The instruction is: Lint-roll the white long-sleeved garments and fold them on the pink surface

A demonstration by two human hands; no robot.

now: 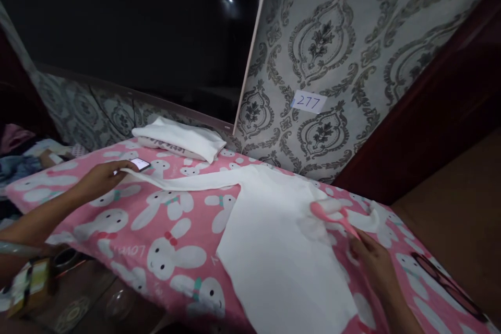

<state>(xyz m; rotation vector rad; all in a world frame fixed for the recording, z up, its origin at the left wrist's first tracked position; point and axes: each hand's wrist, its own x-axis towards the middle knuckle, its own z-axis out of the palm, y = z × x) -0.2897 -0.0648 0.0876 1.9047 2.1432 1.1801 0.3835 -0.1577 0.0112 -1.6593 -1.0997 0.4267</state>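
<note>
A white long-sleeved top (282, 240) lies spread over a pink, rabbit-patterned cloth (133, 250). Its left sleeve is drawn out to the side, and my left hand (107, 175) is closed on the cuff end. Just beyond those fingers a phone (140, 164) with a lit screen rests on the cloth. My right hand (373, 255) grips the handle of a pink lint roller (331, 210). The white roller head is at the top's right side, near the other sleeve, and is slightly blurred; whether it touches the fabric I cannot tell.
Folded white clothing (180, 138) is stacked at the back, below a large dark television (129, 31). A paper marked 277 (309, 102) is on the patterned wall. Dark red frames like eyeglasses (446, 284) lie at the right. Clothes (23, 159) are heaped far left.
</note>
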